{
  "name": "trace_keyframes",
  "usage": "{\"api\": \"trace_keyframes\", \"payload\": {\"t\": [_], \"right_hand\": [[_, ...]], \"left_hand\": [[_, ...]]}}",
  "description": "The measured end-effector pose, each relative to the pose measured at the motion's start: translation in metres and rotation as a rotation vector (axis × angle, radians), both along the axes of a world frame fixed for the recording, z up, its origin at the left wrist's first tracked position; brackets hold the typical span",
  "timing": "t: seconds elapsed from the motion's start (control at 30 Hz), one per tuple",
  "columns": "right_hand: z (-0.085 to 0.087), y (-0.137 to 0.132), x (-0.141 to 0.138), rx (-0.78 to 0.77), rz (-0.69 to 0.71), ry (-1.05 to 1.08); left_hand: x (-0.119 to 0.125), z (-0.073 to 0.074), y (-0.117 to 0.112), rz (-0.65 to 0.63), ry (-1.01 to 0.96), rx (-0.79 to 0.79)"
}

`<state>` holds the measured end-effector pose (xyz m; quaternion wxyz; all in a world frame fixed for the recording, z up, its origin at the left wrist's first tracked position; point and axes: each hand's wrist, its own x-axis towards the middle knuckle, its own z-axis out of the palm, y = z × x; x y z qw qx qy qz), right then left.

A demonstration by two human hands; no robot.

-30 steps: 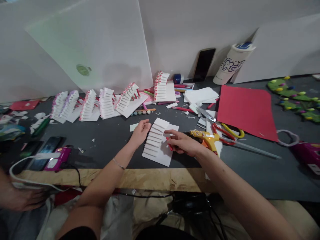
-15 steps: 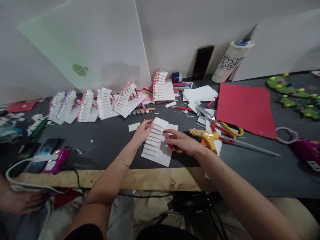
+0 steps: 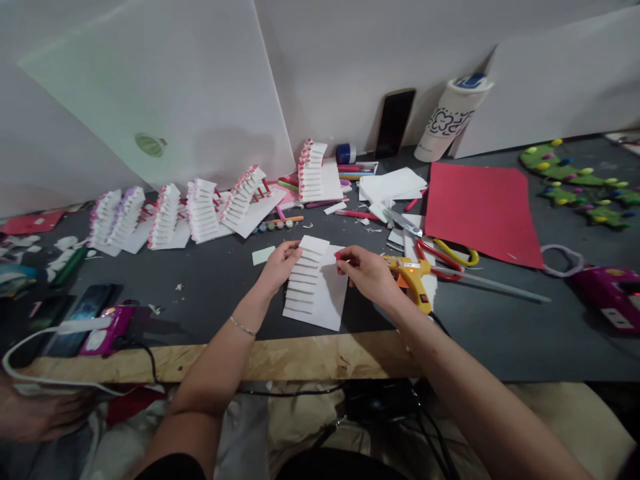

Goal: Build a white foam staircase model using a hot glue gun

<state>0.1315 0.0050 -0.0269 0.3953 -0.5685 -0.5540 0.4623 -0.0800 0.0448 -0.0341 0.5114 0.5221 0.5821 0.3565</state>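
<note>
A white paper stair piece (image 3: 305, 280) lies on a white sheet (image 3: 333, 297) mid-table, its long axis pointing away from the person, far end leaning slightly right. The left hand (image 3: 280, 267) rests against its left edge, loosely curled. The right hand (image 3: 367, 275) seems to pinch a small red stick (image 3: 339, 263). A glue gun (image 3: 410, 283) sits just right; the wooden table edge (image 3: 300, 357) runs close in front.

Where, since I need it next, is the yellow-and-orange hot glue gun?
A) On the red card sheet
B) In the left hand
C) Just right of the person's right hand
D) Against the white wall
C: the yellow-and-orange hot glue gun lies just right of the right hand, off the red card sheet.
</note>
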Motion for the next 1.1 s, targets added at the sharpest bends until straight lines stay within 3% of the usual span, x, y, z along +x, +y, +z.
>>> {"api": "trace_keyframes", "payload": {"t": [0.2,0.43,0.73,1.1], "right_hand": [[-0.01,0.009,-0.008,0.121,-0.074,-0.076],[-0.015,0.011,-0.013,0.238,-0.065,-0.183],[-0.016,0.014,-0.012,0.179,-0.048,-0.24],[-0.014,0.014,-0.015,0.216,-0.055,-0.244]], "left_hand": [[-0.001,0.0,0.001,-0.004,-0.029,-0.005],[-0.001,-0.002,0.001,-0.004,-0.045,-0.018],[-0.002,-0.003,0.001,0.003,-0.041,0.005],[-0.003,-0.001,0.001,0.004,-0.081,-0.015]]}}
